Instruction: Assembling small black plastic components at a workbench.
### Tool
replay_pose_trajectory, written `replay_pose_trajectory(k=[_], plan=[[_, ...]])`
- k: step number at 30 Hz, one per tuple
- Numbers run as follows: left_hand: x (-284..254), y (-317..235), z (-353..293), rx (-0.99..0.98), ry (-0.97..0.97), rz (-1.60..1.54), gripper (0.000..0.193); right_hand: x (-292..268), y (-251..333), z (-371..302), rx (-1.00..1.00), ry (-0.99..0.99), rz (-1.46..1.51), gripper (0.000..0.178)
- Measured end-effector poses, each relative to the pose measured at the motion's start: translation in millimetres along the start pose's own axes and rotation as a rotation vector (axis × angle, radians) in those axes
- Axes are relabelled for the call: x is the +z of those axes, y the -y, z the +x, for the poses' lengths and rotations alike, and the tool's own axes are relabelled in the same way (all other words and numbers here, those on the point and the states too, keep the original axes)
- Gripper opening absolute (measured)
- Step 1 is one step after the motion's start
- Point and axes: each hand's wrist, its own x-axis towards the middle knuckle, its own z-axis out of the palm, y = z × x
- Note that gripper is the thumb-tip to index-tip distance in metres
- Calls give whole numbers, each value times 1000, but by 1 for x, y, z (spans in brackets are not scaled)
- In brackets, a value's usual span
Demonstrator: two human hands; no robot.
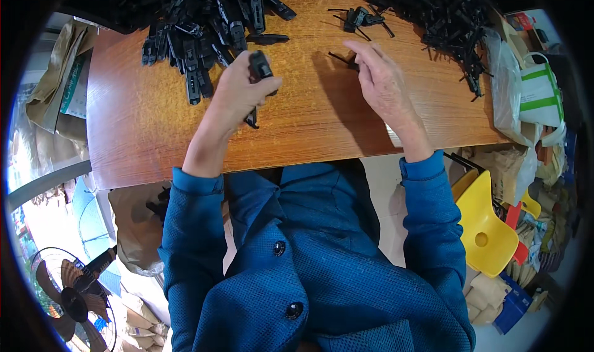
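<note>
My left hand [237, 89] grasps a black part [260, 64] above the counter [297, 129]; right hand [385, 83] at a second part [353, 62], grip unclear.

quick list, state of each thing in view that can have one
left hand, closed around black part
black part, held
right hand, fingers extended, grip unclear
small part, partly hidden
legged part, legs splayed
left heap, piled
right heap, piled
fan, on or off unclear

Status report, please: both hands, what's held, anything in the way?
Left hand gripping a black part. Right hand open, partly covering a thin-legged black piece; contact unclear. Pile of black parts could crowd the left hand's far side.
</note>
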Motion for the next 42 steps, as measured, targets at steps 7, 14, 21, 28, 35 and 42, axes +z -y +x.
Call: replay_pose_trajectory(k=[7, 14, 21, 28, 35, 42], plan=[[3, 16, -48, -119, -46, -716, 29, -2, 13, -13, 121, 104, -203, 35], [12, 16, -64, -76, -80, -585, 28, 25, 38, -1, 91, 116, -138, 19], [8, 23, -70, -3, -279, -308, 25, 48, 131, -15, 560, 146, 1380, 17], [14, 19, -79, 24, -314, -235, 41, 69, 141, -22, 701, 169, 1505, 24], [-4, 23, -82, 124, -126, -123, 46, 72, 138, -27, 690, 109, 1476, 23], [-12, 18, -89, 118, 67, -326, 37, 69, 130, -31, 591, 146, 1150, 23]])
